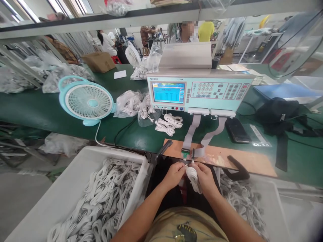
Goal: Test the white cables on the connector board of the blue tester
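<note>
Your left hand (pixel 174 173) is pinched together on what looks like one end of the coiled white cable (pixel 194 181), and your right hand (pixel 205 176) is clamped on the coil near its other end; the bundle hangs between them, probably so both ends point forward. Just beyond your fingertips sits the green connector board (pixel 186 155), where the grey ribbon cables (pixel 193 131) seem to have enough slack to reach from the instrument (pixel 219 92), its screen turned towards you across the surface (pixel 131 134). The tan board (pixel 257 164) ahead of your right hand perhaps protects that edge. A white bin (pixel 58 188) of coils stands left of your left hand, presumably for easy reach.
</note>
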The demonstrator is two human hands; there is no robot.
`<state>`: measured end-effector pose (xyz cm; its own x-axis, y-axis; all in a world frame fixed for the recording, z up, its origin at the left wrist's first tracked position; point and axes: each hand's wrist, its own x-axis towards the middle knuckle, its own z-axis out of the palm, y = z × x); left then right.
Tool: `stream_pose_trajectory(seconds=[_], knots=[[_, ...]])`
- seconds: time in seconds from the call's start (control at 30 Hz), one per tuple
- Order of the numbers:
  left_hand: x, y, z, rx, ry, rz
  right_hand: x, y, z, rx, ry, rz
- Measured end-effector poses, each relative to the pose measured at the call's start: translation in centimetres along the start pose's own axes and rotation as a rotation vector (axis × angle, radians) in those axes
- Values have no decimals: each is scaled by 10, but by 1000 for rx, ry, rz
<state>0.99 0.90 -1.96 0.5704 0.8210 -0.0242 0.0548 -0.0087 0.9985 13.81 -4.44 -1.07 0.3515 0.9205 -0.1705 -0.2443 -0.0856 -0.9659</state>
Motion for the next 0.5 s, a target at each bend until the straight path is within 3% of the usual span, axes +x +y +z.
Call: stream_pose_trajectory(seconds=[0.17, 0.3, 0.5], knots=[[5, 3, 2, 64, 159, 118, 1, -1, 2, 92, 16, -5], [5, 0, 9, 25, 254, 67, 1, 1, 1, 63, -5, -31], [6, -3, 21, -207, 354, -6, 4, 3, -2, 70, -18, -36]])
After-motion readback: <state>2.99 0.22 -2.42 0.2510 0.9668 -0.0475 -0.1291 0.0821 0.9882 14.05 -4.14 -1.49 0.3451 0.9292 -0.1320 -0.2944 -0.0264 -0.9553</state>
